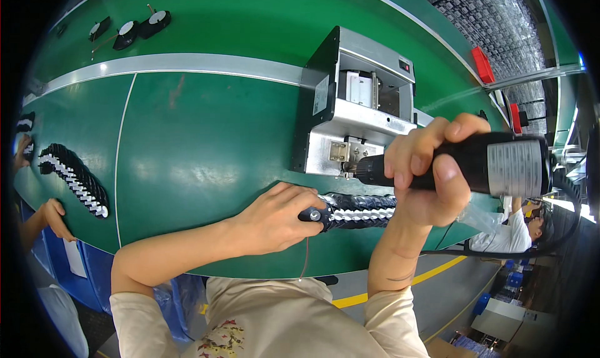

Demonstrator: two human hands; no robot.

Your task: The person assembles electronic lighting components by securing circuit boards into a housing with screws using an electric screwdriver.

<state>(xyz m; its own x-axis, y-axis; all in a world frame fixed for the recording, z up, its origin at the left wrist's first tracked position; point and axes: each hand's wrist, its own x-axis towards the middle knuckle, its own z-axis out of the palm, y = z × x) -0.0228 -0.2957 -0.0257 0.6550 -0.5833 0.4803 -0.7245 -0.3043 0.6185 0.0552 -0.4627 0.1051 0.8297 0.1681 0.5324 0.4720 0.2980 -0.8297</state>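
Note:
My right hand (431,170) is closed round a black electric screwdriver (465,167) with a pale label and a cable at its back end. The driver lies nearly level, its tip pointing left at the metal outlet (345,152) of a screw feeder (359,102); whether they touch I cannot make out. Below, my left hand (281,217) grips a small black part (314,214) with a round silvery spot on top. A thin reddish wire (306,258) hangs from it past the bench edge. Right beside that part begins a packed row of similar black parts (362,211) with white edges.
Another curved row of black and white parts (75,180) lies left on the green bench (206,145). Three loose black parts with round discs (127,28) sit at the far left. Red bins (482,64) stand far right. Another person's hand (57,217) shows at left.

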